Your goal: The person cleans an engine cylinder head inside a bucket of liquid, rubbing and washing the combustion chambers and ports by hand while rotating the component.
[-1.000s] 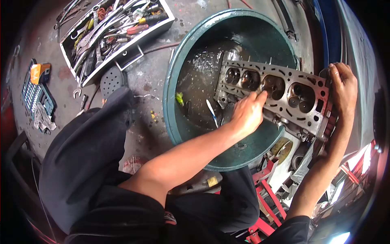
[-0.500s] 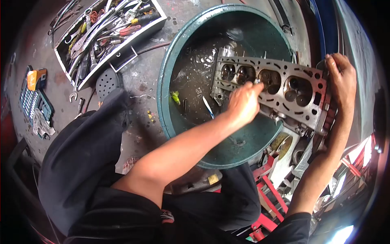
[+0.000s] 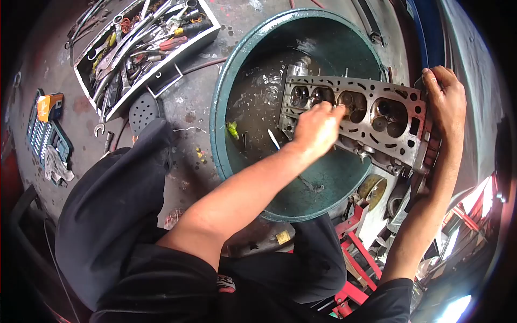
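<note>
A metal cylinder head (image 3: 366,126) with a row of several round chambers lies tilted over the right side of a green round tub (image 3: 219,116). My left hand (image 3: 318,128) reaches across the tub, its fingers bent and pressed together at the head's face, over the edge of the second chamber from the left. Whatever may be between those fingertips is hidden. At the head's right end, my right hand (image 3: 448,102) is closed on the edge. Dark liquid (image 3: 256,116) stands in the tub, with a thin white stick (image 3: 273,139) and a yellow-green scrap (image 3: 232,130).
A white-edged toolbox (image 3: 161,63) full of wrenches and pliers stands at the upper left. Further left are a socket case (image 3: 40,134) and an orange box (image 3: 49,107). A red metal frame (image 3: 355,258) is at the lower right, beside my leg (image 3: 318,258).
My left fingertips have shifted slightly along the head, from near the third chamber toward the second. My right hand keeps its grip at the end. The whole view has shifted a little.
</note>
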Demonstrator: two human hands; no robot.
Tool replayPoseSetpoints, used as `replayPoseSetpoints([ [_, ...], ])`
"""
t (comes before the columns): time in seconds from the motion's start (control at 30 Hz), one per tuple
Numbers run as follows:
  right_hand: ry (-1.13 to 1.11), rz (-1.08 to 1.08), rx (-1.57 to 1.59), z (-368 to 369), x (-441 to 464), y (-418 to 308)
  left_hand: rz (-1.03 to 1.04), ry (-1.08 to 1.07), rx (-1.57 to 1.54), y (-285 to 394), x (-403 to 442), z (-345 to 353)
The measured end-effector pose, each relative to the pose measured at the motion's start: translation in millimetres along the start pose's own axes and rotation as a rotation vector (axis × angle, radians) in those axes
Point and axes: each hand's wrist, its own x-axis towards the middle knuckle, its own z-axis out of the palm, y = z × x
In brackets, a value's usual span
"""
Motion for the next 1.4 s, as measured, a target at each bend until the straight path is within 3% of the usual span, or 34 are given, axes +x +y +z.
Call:
replayPoseSetpoints([
  [0.23, 0.005, -0.010, 0.029, 2.2, 1.5, 4.2, -0.089, 0.021, -0.215, -5.1, 2.9, 7.8],
  [0.37, 0.011, -0.017, 0.015, 4.2, 5.5, 9.0, -0.149, -0.139, -0.072, 20.2, 17.2, -2.8],
  [0.4, 0.029, -0.045, 0.055, 6.9, 8.3, 16.0, -0.058, -0.012, -0.147, 18.1, 9.5, 0.6],
  [0.5, 0.068, -0.037, 0.090, 5.8, 2.6, 15.1, -0.077, 0.030, -0.101, -6.2, 5.3, 4.4],
  [0.57, 0.017, -0.028, 0.066, 6.1, 2.7, 16.2, -0.149, -0.017, -0.047, 13.8, -2.4, 17.6],
  [0.67, 0.033, -0.087, 0.112, 10.9, 4.2, 25.9, -0.001, 0.118, -0.172, 43.8, -23.1, 11.7],
  [0.77, 0.016, -0.067, 0.092, 9.0, 3.5, 24.9, -0.012, 0.086, 0.055, 8.1, -10.9, 15.8],
  [0.8, 0.025, -0.077, 0.098, 9.0, 7.5, 25.5, -0.116, 0.002, -0.005, 23.0, -6.5, 15.0],
  [0.9, 0.038, -0.078, 0.152, 16.5, 6.3, 33.4, -0.071, 0.080, -0.035, 45.6, -10.1, 13.1],
  [1.03, 0.031, -0.072, 0.117, 15.1, 9.8, 33.0, -0.221, -0.056, -0.049, 26.1, 3.6, 5.8],
  [1.07, 0.032, -0.071, 0.154, 17.3, 8.3, 32.5, -0.283, -0.185, -0.135, 31.6, 6.3, -7.8],
  [1.17, -0.024, -0.088, 0.058, 10.4, 10.1, 30.9, -0.253, -0.041, -0.104, 20.3, 6.1, 12.0],
  [1.2, -0.021, -0.073, 0.078, 10.3, 9.4, 29.4, -0.116, 0.086, -0.040, 14.6, 6.6, 13.1],
  [1.23, -0.027, -0.070, 0.072, 11.0, 7.9, 29.1, -0.098, 0.085, -0.086, 8.6, 6.3, 17.4],
  [1.3, -0.011, -0.054, 0.080, 11.8, 8.3, 29.2, -0.308, -0.198, -0.317, 15.9, 0.5, 1.1],
  [1.4, -0.007, -0.038, 0.068, 6.6, 6.0, 19.5, -0.154, -0.029, -0.086, 8.6, 7.9, 11.0],
])
